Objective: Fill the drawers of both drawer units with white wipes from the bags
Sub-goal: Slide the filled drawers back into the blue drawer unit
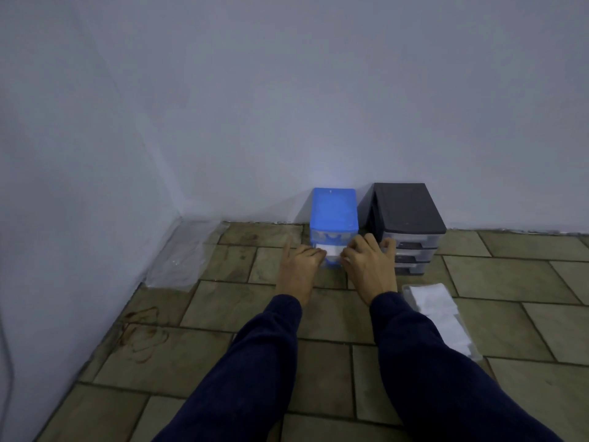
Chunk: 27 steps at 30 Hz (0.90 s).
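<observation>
- The blue drawer unit [333,215] stands on the tiled floor [242,314] against the wall [287,90], and the black drawer unit [408,215] stands just beside it on the right.
- A lower drawer [331,255] of the blue unit is pulled out, with white wipes [333,251] showing in it.
- The left hand [299,266] is at the left side of that drawer, its fingers curled at the wipes and its thumb sticking out to the left; whether it pinches them or only presses on them cannot be told.
- The right hand [369,263] is at the drawer's right side, fingers bent down onto the wipes, its outer fingers reaching across the front of the black unit; its hold cannot be told either.
- A bag of white wipes [436,314] lies on the floor to the right of the right sleeve [430,362].
- A clear plastic bag [181,253] lies flat in the corner on the left, well apart from the units.
</observation>
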Each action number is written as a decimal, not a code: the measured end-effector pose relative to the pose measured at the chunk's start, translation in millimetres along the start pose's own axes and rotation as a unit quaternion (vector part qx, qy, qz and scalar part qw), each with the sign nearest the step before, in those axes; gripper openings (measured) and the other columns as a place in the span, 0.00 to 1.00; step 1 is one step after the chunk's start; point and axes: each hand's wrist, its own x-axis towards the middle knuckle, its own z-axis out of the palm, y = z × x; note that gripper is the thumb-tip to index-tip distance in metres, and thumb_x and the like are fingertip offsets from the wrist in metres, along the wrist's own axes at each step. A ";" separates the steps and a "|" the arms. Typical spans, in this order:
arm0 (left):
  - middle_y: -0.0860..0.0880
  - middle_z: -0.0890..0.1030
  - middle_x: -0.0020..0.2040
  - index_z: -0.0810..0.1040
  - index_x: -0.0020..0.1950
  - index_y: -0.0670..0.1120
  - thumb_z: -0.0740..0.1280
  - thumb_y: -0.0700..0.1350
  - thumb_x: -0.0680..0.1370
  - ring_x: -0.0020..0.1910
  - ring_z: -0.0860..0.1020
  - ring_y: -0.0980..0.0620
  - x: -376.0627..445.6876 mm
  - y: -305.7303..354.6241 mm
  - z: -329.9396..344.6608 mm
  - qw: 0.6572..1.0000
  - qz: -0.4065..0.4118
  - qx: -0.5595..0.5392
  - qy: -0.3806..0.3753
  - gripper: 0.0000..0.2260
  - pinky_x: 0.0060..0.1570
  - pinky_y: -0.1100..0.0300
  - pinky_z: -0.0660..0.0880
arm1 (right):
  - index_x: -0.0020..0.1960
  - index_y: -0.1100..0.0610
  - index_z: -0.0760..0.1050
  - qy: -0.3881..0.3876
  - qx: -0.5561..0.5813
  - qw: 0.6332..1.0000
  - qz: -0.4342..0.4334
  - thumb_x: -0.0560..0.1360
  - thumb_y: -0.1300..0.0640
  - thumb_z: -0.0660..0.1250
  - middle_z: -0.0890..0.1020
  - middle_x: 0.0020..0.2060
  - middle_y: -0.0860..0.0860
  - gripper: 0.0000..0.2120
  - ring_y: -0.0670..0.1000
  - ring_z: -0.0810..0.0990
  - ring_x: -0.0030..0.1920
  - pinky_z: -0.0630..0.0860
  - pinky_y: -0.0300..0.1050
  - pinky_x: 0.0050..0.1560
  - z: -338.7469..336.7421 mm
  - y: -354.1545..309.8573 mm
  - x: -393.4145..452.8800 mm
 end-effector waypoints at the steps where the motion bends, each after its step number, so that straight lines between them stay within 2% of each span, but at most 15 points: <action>1: 0.49 0.82 0.33 0.81 0.35 0.46 0.81 0.36 0.54 0.32 0.81 0.52 0.6 -0.6 0.2 1.000 -0.004 -0.025 -0.012 0.15 0.53 0.47 0.77 | 0.30 0.56 0.75 -0.002 0.018 1.000 0.015 0.53 0.63 0.81 0.75 0.32 0.51 0.15 0.53 0.73 0.35 0.61 0.50 0.44 0.6 -1.3 1.2; 3: 0.47 0.81 0.34 0.79 0.36 0.43 0.79 0.34 0.60 0.31 0.79 0.50 2.5 -1.0 0.2 0.996 -0.018 -0.086 -0.024 0.12 0.43 0.57 0.78 | 0.34 0.58 0.74 -0.012 0.080 0.996 0.034 0.52 0.64 0.81 0.75 0.33 0.53 0.18 0.54 0.75 0.34 0.70 0.50 0.41 1.2 -3.0 3.5; 4: 0.44 0.80 0.38 0.79 0.41 0.41 0.77 0.32 0.63 0.33 0.79 0.48 4.2 0.1 -1.6 0.992 -0.032 -0.119 -0.028 0.11 0.38 0.58 0.77 | 0.37 0.60 0.73 -0.018 0.138 0.989 0.056 0.54 0.66 0.80 0.74 0.34 0.54 0.19 0.55 0.76 0.34 0.73 0.48 0.36 1.8 -2.9 4.3; 5: 0.41 0.79 0.44 0.78 0.46 0.38 0.74 0.32 0.67 0.37 0.80 0.45 7.8 1.5 -4.2 0.989 -0.048 -0.138 -0.034 0.11 0.38 0.57 0.77 | 0.40 0.61 0.70 -0.027 0.208 0.973 0.094 0.59 0.66 0.79 0.74 0.36 0.54 0.18 0.56 0.77 0.36 0.73 0.45 0.34 0.7 -2.2 5.3; 7: 0.37 0.75 0.52 0.74 0.57 0.36 0.70 0.32 0.71 0.42 0.78 0.41 15.5 1.4 -7.7 0.983 -0.098 -0.155 -0.027 0.16 0.40 0.49 0.79 | 0.47 0.60 0.65 -0.081 0.323 0.925 0.181 0.69 0.64 0.73 0.73 0.43 0.54 0.16 0.57 0.77 0.44 0.72 0.45 0.37 -1.9 -3.0 8.5; 9: 0.36 0.74 0.53 0.72 0.64 0.36 0.73 0.32 0.68 0.41 0.78 0.39 21.1 -3.0 -5.7 0.983 -0.107 -0.148 -0.015 0.26 0.35 0.47 0.79 | 0.58 0.60 0.64 -0.115 0.364 0.896 0.227 0.72 0.62 0.70 0.77 0.51 0.58 0.19 0.59 0.78 0.50 0.77 0.51 0.44 0.4 -4.1 11.1; 11: 0.36 0.76 0.49 0.72 0.67 0.39 0.77 0.34 0.63 0.37 0.78 0.40 21.4 -8.2 -2.3 0.990 -0.078 -0.111 -0.029 0.33 0.31 0.50 0.78 | 0.72 0.58 0.55 -0.142 0.359 0.891 0.240 0.74 0.61 0.68 0.78 0.57 0.61 0.32 0.61 0.79 0.51 0.78 0.57 0.49 2.7 -5.2 12.6; 12: 0.37 0.76 0.48 0.73 0.67 0.40 0.79 0.36 0.62 0.38 0.78 0.40 20.9 -9.3 -3.4 0.992 -0.073 -0.095 -0.031 0.34 0.32 0.51 0.78 | 0.75 0.57 0.51 -0.154 0.346 0.895 0.235 0.75 0.60 0.67 0.78 0.57 0.62 0.35 0.61 0.80 0.51 0.78 0.58 0.49 3.2 -5.9 12.7; 14: 0.38 0.77 0.48 0.74 0.66 0.41 0.79 0.38 0.62 0.40 0.78 0.41 21.5 -10.0 -3.4 0.994 -0.074 -0.073 -0.030 0.33 0.36 0.50 0.77 | 0.75 0.56 0.50 -0.166 0.318 0.907 0.219 0.76 0.60 0.66 0.78 0.56 0.61 0.34 0.61 0.80 0.50 0.78 0.56 0.49 3.5 -6.9 13.3; 16: 0.38 0.76 0.49 0.74 0.65 0.41 0.78 0.38 0.64 0.41 0.78 0.41 25.0 -10.5 -3.8 0.994 -0.077 -0.069 -0.026 0.31 0.38 0.51 0.77 | 0.73 0.57 0.55 -0.154 0.319 0.910 0.215 0.76 0.61 0.66 0.78 0.55 0.61 0.30 0.60 0.80 0.49 0.78 0.56 0.47 2.9 -5.9 16.0; 18: 0.38 0.76 0.47 0.76 0.63 0.41 0.79 0.39 0.62 0.39 0.78 0.41 28.1 -10.9 -2.8 0.996 -0.072 -0.048 -0.017 0.30 0.36 0.52 0.77 | 0.69 0.60 0.58 -0.148 0.310 0.915 0.211 0.75 0.62 0.66 0.78 0.54 0.61 0.27 0.61 0.80 0.48 0.78 0.57 0.45 2.4 -4.5 21.3; 22: 0.42 0.77 0.40 0.79 0.56 0.43 0.83 0.42 0.53 0.34 0.78 0.46 30.1 -13.4 4.4 0.999 -0.048 -0.002 0.021 0.32 0.32 0.56 0.77 | 0.69 0.61 0.58 -0.161 0.269 0.927 0.206 0.75 0.61 0.66 0.78 0.53 0.62 0.27 0.62 0.80 0.47 0.78 0.58 0.44 4.9 -4.5 24.7; 25: 0.43 0.79 0.42 0.78 0.59 0.44 0.82 0.42 0.55 0.37 0.79 0.46 28.2 -14.0 9.6 0.998 -0.045 -0.010 0.042 0.34 0.35 0.56 0.78 | 0.70 0.60 0.57 -0.156 0.276 0.923 0.219 0.76 0.63 0.65 0.79 0.50 0.61 0.27 0.61 0.80 0.45 0.79 0.57 0.43 2.7 -8.3 23.0; 27: 0.43 0.80 0.48 0.71 0.66 0.47 0.79 0.38 0.62 0.42 0.80 0.46 21.4 -15.0 15.7 0.994 -0.066 -0.076 0.046 0.35 0.40 0.53 0.80 | 0.73 0.59 0.54 -0.158 0.274 0.919 0.236 0.76 0.66 0.62 0.79 0.47 0.60 0.29 0.61 0.80 0.44 0.78 0.56 0.43 2.7 -10.0 20.0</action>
